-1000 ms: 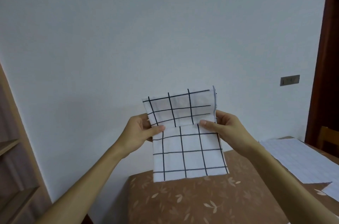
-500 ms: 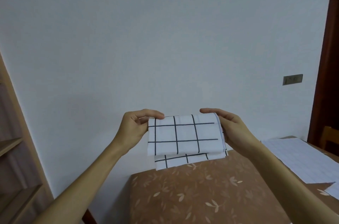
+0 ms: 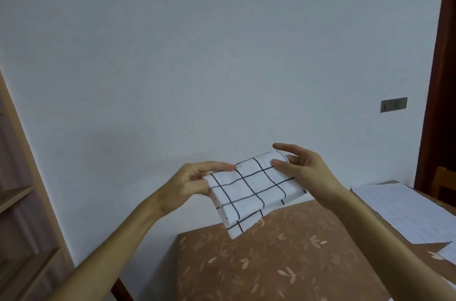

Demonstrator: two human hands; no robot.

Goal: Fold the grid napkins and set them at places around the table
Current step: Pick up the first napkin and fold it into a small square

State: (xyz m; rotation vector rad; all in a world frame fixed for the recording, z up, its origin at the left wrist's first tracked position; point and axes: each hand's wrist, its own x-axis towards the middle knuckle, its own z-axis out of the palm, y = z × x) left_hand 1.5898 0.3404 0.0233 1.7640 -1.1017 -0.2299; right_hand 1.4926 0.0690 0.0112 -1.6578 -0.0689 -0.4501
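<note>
Once folded this small, looks about done folding-wise; holding the grid napkin [image 3: 251, 189] tilted in mid-air above the counter [image 3: 296, 266] corner, with left hand [image 3: 192, 184] pinching one edge and right hand [image 3: 306, 170] lightly pinching the far corner, index finger loose; next up, probably laying it flat at a place without letting layers slide.

The grid napkin [image 3: 249, 192] was thin cloth, matt and soft, with small wrinkles along its folded layers. The table cover [image 3: 283, 263] looked like smooth cloth with a weak sheen. The wall [image 3: 222, 53] had matt paint, slightly grainy. The shelf [image 3: 22, 202] was light matt wood. The door frame [image 3: 439, 103] was dark wood with some gloss. The switch plate [image 3: 393, 104] looked like dull metal.
</note>
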